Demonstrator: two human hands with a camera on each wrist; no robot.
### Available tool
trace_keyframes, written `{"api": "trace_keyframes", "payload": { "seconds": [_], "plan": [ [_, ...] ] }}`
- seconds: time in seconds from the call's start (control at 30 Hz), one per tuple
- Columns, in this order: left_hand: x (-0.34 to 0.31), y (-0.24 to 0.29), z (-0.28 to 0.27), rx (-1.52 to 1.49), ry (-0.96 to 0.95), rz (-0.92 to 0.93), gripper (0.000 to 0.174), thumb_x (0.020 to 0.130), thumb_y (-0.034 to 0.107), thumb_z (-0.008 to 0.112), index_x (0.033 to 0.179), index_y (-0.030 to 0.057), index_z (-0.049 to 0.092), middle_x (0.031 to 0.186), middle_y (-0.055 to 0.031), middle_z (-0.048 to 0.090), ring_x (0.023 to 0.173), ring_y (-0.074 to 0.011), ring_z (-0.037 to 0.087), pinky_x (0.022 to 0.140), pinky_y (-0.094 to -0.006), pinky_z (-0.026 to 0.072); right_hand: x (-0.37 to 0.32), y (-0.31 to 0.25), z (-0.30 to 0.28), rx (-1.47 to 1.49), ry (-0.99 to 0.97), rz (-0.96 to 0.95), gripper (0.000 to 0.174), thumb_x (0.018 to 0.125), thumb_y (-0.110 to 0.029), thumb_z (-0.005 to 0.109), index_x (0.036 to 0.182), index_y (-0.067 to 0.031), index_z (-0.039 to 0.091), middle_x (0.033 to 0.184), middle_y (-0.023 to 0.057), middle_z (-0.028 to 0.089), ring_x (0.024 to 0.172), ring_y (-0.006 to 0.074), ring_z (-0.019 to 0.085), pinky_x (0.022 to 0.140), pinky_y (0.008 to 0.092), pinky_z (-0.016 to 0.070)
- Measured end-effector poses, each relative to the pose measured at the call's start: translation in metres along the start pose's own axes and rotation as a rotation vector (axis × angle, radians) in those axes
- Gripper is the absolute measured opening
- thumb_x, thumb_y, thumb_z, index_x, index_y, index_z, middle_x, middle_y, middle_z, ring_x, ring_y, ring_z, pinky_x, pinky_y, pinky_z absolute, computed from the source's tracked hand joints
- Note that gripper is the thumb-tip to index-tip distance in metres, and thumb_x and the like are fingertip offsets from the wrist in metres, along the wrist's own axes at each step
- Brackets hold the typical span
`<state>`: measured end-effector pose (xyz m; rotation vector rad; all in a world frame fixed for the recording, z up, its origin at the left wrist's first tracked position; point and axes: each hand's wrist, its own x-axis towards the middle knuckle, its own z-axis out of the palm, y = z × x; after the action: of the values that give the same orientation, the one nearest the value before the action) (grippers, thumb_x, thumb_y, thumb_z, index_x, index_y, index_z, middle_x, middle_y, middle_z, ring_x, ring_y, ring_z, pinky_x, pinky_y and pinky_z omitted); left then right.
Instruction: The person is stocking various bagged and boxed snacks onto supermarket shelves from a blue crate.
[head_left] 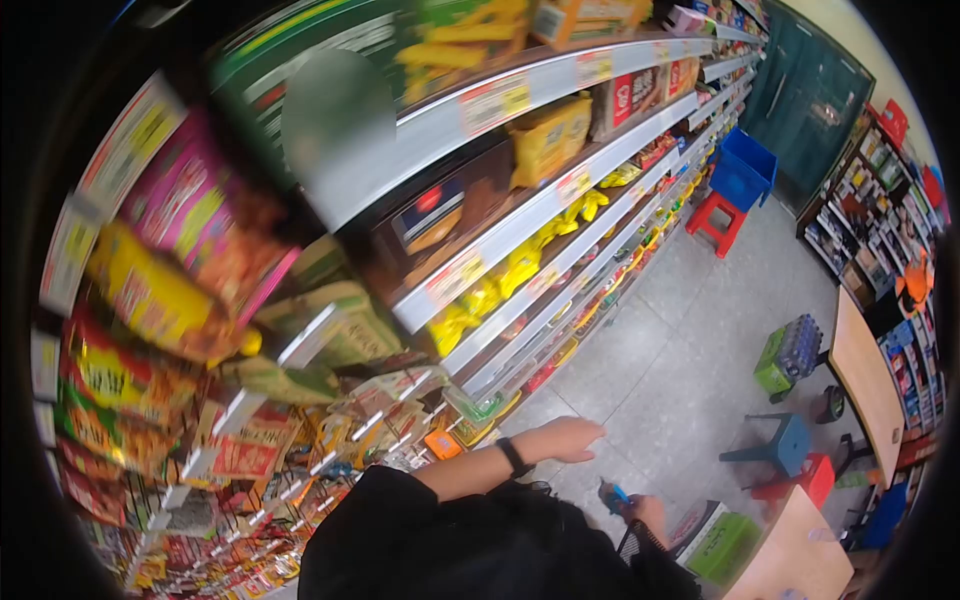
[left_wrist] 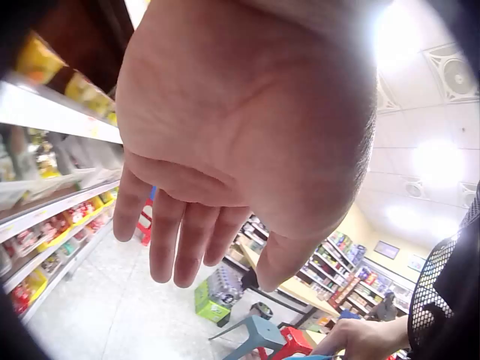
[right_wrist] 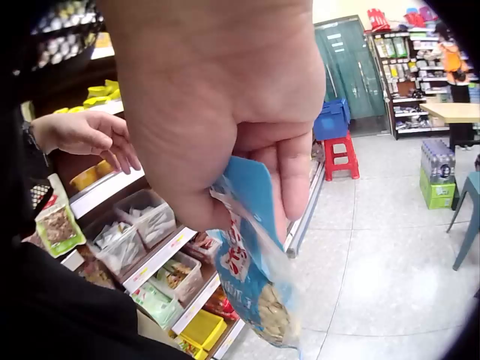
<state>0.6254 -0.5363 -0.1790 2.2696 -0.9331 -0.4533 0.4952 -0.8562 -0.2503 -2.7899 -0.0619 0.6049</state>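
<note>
My left hand [head_left: 565,440], a dark band at its wrist, reaches out past the shelf edge with nothing in it. In the left wrist view the palm of that hand [left_wrist: 232,142] faces the camera, fingers relaxed. A blue snack bag with a clear lower part [right_wrist: 255,259] dangles from my right hand [right_wrist: 225,112], pinched at its top between thumb and fingers. In the head view the right hand [head_left: 648,515] is low, near the body, with a bit of the blue bag [head_left: 615,495] showing.
Shelves of packaged snacks [head_left: 540,250] run along the left. On the grey floor [head_left: 650,350] stand a red stool [head_left: 716,222] under a blue bin [head_left: 745,165], a bottle pack [head_left: 790,350], a blue-grey stool [head_left: 775,447] and wooden tables [head_left: 865,375]. A person in orange [right_wrist: 453,64] is farther back.
</note>
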Motion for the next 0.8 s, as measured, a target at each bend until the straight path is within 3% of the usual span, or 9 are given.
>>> {"api": "trace_keyframes", "payload": {
  "seconds": [0.07, 0.23, 0.3, 0.5, 0.53, 0.63, 0.67, 0.8],
  "plan": [
    [0.069, 0.006, -0.037, 0.001, -0.059, 0.044, 0.051, 0.088, 0.030, 0.072, 0.132, 0.0056, 0.058, 0.116, -0.0189, 0.068, 0.110, -0.0384, 0.064, 0.091, -0.0496, 0.0519, 0.032, 0.020, -0.033, 0.040, 0.057, -0.065, 0.016, 0.082, -0.027, 0.073, 0.089, -0.0128, 0.079, 0.080, 0.0188, 0.070, 0.074, 0.0411, 0.068, 0.065, 0.0484, 0.0534],
    [0.185, 0.004, -0.063, -0.124, -0.114, 0.206, 0.054, 0.085, 0.028, 0.075, 0.131, 0.0060, 0.058, 0.117, -0.0180, 0.067, 0.111, -0.0382, 0.064, 0.092, -0.0485, 0.0519, 0.077, 0.043, -0.107, -0.001, 0.270, -0.124, 0.009, 0.077, -0.019, 0.070, 0.083, -0.0131, 0.073, 0.072, 0.0161, 0.064, 0.068, 0.0406, 0.064, 0.061, 0.0508, 0.0500],
    [0.226, 0.004, -0.066, -0.085, -0.233, 0.187, 0.059, 0.082, 0.029, 0.078, 0.132, 0.0059, 0.058, 0.119, -0.0173, 0.067, 0.113, -0.0376, 0.063, 0.093, -0.0476, 0.0519, 0.102, 0.058, -0.125, -0.031, 0.376, -0.132, 0.026, 0.073, -0.012, 0.071, 0.099, -0.0140, 0.075, 0.080, 0.0106, 0.067, 0.074, 0.0361, 0.066, 0.064, 0.0474, 0.0528],
    [0.378, 0.001, -0.060, -0.087, -0.249, 0.238, 0.064, 0.080, 0.029, 0.081, 0.135, 0.0069, 0.058, 0.130, -0.0169, 0.065, 0.120, -0.0372, 0.061, 0.097, -0.0463, 0.0515, 0.214, 0.118, -0.233, 0.086, 0.682, -0.378, 0.044, 0.065, -0.003, 0.069, 0.108, -0.0122, 0.074, 0.080, 0.0071, 0.063, 0.075, 0.0298, 0.064, 0.064, 0.0433, 0.0520],
    [0.411, 0.005, -0.055, -0.059, -0.184, 0.248, 0.053, 0.083, 0.023, 0.077, 0.131, 0.0062, 0.062, 0.134, -0.0164, 0.065, 0.121, -0.0370, 0.061, 0.099, -0.0462, 0.0513, 0.239, 0.141, -0.250, 0.085, 0.728, -0.416, 0.044, 0.064, -0.004, 0.069, 0.107, -0.0112, 0.074, 0.079, 0.0061, 0.062, 0.073, 0.0282, 0.063, 0.062, 0.0423, 0.0509],
    [0.487, 0.014, -0.065, 0.034, -0.189, 0.177, 0.041, 0.086, 0.016, 0.071, 0.126, 0.0071, 0.065, 0.134, -0.0157, 0.066, 0.121, -0.0371, 0.062, 0.099, -0.0465, 0.0514, 0.291, 0.174, -0.304, 0.157, 0.726, -0.508, 0.041, 0.067, 0.000, 0.068, 0.106, -0.0090, 0.074, 0.082, 0.0083, 0.064, 0.076, 0.0301, 0.064, 0.064, 0.0430, 0.0508],
    [0.507, 0.016, -0.075, 0.060, -0.113, 0.225, 0.033, 0.089, 0.014, 0.065, 0.122, 0.0098, 0.067, 0.130, -0.0138, 0.068, 0.118, -0.0365, 0.063, 0.097, -0.0451, 0.0525, 0.304, 0.180, -0.326, 0.152, 0.704, -0.487, 0.034, 0.072, -0.003, 0.070, 0.104, -0.0110, 0.076, 0.080, 0.0086, 0.067, 0.075, 0.0300, 0.065, 0.064, 0.0423, 0.0515],
    [0.592, 0.011, -0.116, 0.151, -0.161, 0.136, 0.029, 0.093, 0.020, 0.060, 0.119, 0.0142, 0.070, 0.126, -0.0107, 0.070, 0.114, -0.0334, 0.065, 0.094, -0.0432, 0.0535, 0.371, 0.225, -0.396, 0.327, 0.613, -0.434, 0.018, 0.081, -0.011, 0.074, 0.099, -0.0118, 0.077, 0.081, 0.0108, 0.071, 0.074, 0.0334, 0.068, 0.064, 0.0425, 0.0533]
  ]
}}
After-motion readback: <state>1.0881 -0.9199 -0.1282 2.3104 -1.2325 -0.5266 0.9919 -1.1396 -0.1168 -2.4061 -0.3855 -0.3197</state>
